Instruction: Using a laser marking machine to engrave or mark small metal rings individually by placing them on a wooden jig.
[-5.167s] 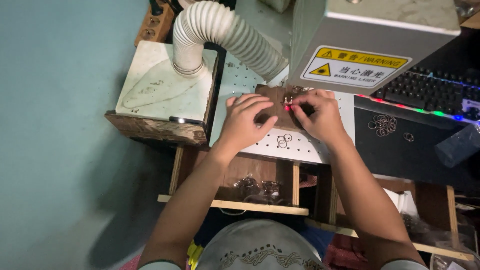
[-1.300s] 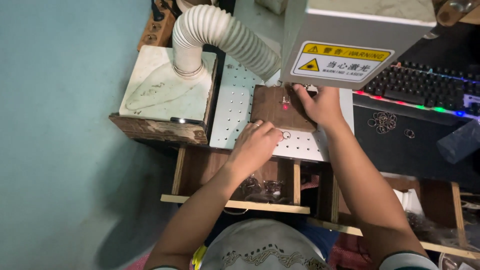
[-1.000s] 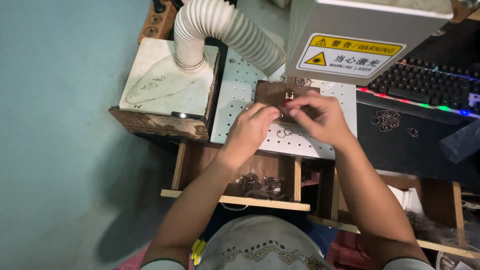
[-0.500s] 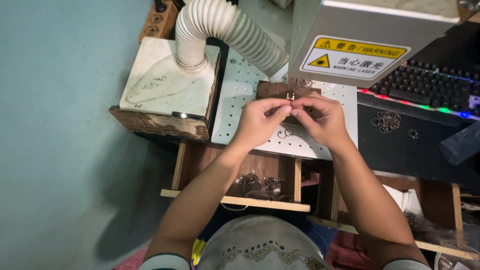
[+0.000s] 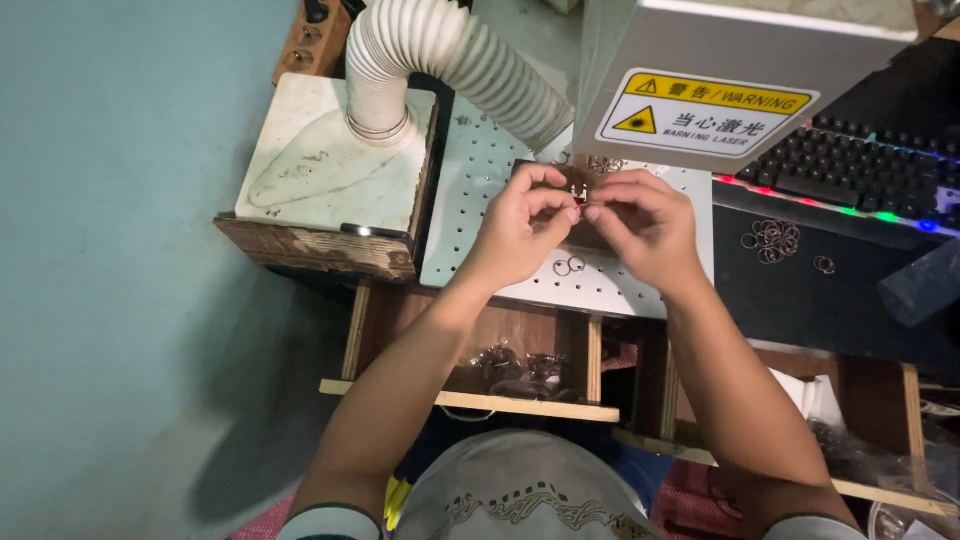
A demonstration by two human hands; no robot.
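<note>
My left hand [image 5: 520, 228] and my right hand [image 5: 642, 222] meet fingertip to fingertip over a brown wooden block [image 5: 590, 236] on the white perforated plate [image 5: 470, 190]. Between the pinched fingers sits a small metal piece [image 5: 581, 200] lit by a red dot; it is too small to tell which hand holds it. A small metal clip [image 5: 577, 186] stands on the block just behind the fingers. Two loose rings [image 5: 568, 266] lie on the plate below my left hand.
A grey machine head with a yellow warning label [image 5: 710, 75] hangs over the block. A white ribbed hose [image 5: 450, 55] runs to a white box [image 5: 330, 165] on the left. A lit keyboard [image 5: 880, 180] and a pile of rings [image 5: 768, 238] lie right.
My left hand came up from the loose rings on the plate and joined my right hand. Both hands have since shifted slightly up toward the clip on the block.
</note>
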